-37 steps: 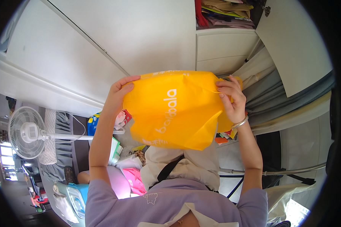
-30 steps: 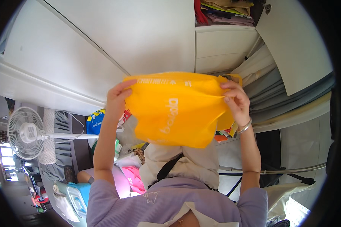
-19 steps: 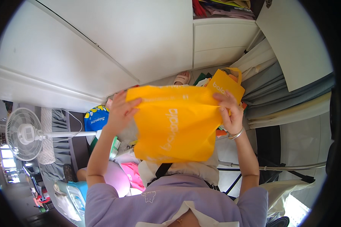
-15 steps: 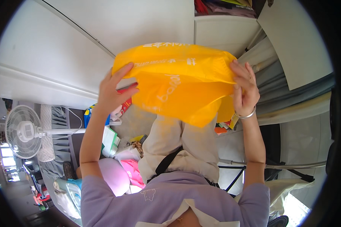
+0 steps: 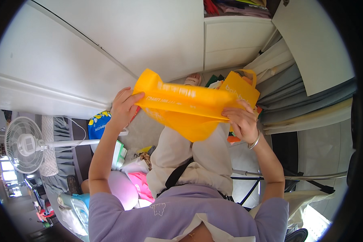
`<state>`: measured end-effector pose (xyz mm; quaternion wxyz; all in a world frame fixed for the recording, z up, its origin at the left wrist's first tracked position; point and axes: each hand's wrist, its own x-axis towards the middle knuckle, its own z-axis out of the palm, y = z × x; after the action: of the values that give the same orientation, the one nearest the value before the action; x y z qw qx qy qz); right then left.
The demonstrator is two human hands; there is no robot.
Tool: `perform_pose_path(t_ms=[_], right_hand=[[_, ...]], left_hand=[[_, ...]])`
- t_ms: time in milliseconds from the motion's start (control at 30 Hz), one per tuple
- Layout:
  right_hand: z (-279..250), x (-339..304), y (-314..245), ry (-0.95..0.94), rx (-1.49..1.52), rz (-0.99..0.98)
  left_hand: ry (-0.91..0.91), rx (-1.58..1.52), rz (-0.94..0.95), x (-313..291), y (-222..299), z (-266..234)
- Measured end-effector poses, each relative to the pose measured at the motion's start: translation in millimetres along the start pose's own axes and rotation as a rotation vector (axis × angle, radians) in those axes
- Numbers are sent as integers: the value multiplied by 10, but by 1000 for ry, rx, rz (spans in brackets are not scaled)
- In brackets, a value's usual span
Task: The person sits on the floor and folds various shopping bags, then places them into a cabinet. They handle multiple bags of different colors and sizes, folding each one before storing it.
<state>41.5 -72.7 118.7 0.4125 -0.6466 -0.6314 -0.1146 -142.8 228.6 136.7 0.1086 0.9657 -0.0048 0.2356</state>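
A thin yellow bag (image 5: 181, 103) with white print stretches between my two hands above my lap, its lower part hanging toward my knees. My left hand (image 5: 124, 105) pinches its left end between thumb and fingers. At the right end my right hand (image 5: 242, 120), with a bangle on the wrist, grips the bag's edge; the cloth there is slightly blurred. Whether the bag is folded double or just sagging, I cannot tell.
Beyond the bag stand white cabinet doors (image 5: 129, 32) and an open shelf of folded cloth (image 5: 238, 9). Another yellow bag (image 5: 241, 89) stands at the far right by the curtains (image 5: 298, 88). To the left are a white fan (image 5: 27, 141), a blue bag (image 5: 99, 124) and pink bundles (image 5: 142, 184).
Both hands have come down and closer together with the yellow bag. The bag has narrowed into a slimmer strip, baring the other yellow bag and a foot in a slipper behind it.
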Motion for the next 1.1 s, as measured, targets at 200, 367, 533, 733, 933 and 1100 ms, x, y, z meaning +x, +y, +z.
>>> perform_pose_path(t_ms=[200,367,533,733,933,1100], right_hand=[[166,-19,-40,70,29,35],[223,48,-151,104,-40,-96],[238,144,-212,175,-47,-71],[122,399,-72,227,171,259],[118,736,-5,378,264,403],[-41,806,-82,398,301,357]], left_hand=[[-198,158,-54,233,362,-188],[-330,-308,185,764,849,-46],[-603,-345,136,1184,910,459],[-407,-518,187,1164,921,413],[-541,-512,-134,1338,973,-65],[-257,-282,-294,1301,766,-266]])
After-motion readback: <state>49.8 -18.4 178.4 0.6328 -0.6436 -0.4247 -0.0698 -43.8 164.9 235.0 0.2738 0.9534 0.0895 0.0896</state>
